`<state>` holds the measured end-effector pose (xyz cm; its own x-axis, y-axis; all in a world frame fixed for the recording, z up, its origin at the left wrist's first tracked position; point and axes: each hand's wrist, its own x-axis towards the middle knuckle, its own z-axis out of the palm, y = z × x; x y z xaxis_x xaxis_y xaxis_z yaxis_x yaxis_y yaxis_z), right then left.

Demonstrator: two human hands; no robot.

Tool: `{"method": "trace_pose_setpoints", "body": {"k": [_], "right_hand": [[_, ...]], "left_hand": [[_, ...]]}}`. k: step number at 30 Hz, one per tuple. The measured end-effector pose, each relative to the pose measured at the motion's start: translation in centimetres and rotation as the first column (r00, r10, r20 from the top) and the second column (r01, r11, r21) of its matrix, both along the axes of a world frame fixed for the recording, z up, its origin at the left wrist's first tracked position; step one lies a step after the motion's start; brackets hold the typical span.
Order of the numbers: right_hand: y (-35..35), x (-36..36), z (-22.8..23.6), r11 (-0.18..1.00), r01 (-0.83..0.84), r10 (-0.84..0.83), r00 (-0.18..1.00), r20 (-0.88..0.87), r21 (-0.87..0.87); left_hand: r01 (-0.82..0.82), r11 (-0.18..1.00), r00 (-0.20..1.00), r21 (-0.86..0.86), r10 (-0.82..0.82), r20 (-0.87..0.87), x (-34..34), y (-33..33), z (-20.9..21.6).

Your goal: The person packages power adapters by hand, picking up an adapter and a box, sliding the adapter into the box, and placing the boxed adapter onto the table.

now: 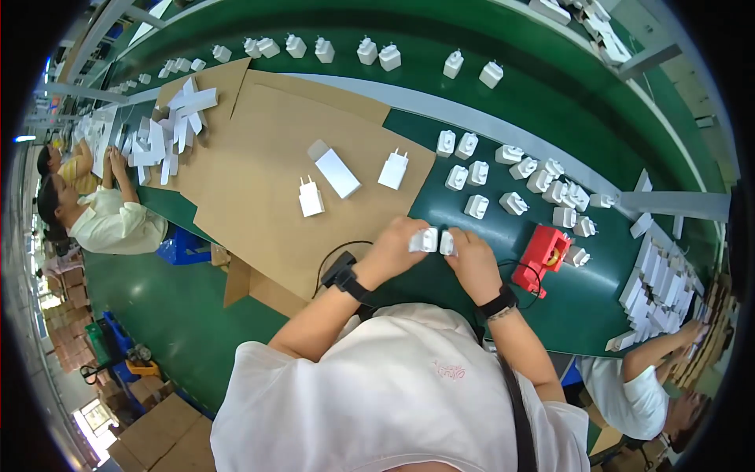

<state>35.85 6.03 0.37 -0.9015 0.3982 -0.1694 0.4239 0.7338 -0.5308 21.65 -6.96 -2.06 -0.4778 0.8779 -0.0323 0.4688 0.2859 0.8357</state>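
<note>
Just in front of my body, my left hand (pixel 388 253) is closed around a white charger (pixel 425 240). Close to its right, my right hand (pixel 474 266) grips a second white charger (pixel 447 242) between thumb and fingers. A narrow gap separates the two pieces. Beyond my left hand, two white chargers with prongs, one on the left (pixel 311 198) and one on the right (pixel 393 170), lie on a cardboard sheet (pixel 267 141). Between them is an open white box (pixel 338 171). Several more white chargers (pixel 476 207) stand on the green table past my right hand.
A red fixture (pixel 543 258) with a cable sits right of my right hand. Folded white boxes lie piled at far left (pixel 185 118) and right (pixel 657 287). A row of chargers (pixel 389 57) lines the far green belt. Other people work at left (pixel 110 220) and right (pixel 629 393).
</note>
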Motion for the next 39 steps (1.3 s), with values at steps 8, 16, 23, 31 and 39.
{"method": "trace_pose_setpoints", "body": {"k": [8, 16, 23, 31, 39], "right_hand": [[-0.3, 1.0, 5.5, 0.995, 0.087, -0.085, 0.996, 0.037, -0.045], [16.9, -2.2, 18.5, 0.967, 0.253, -0.246, 0.958, -0.147, 0.031], [30.2, -17.5, 0.6, 0.969, 0.083, -0.091, 0.996, 0.023, 0.232], [31.4, -19.2, -4.2, 0.979, 0.204, -0.203, 0.979, 0.010, -0.020], [29.6, -21.2, -5.6, 0.986, 0.165, -0.168, 0.971, -0.168, -0.028]], "left_hand": [[0.158, 0.987, 0.987, 0.035, -0.159, 0.037, -1.0, -0.4, -0.7], [0.082, 0.993, 0.969, -0.080, -0.098, -0.229, -21.2, 2.5, 13.3], [0.076, 0.994, 0.909, -0.078, -0.102, -0.404, -33.5, 16.3, -0.2], [0.119, 0.942, 0.971, -0.315, -0.176, -0.161, -34.2, 21.7, -3.3], [0.181, 0.980, 0.983, -0.079, -0.177, 0.049, -31.2, 23.1, -4.3]]}}
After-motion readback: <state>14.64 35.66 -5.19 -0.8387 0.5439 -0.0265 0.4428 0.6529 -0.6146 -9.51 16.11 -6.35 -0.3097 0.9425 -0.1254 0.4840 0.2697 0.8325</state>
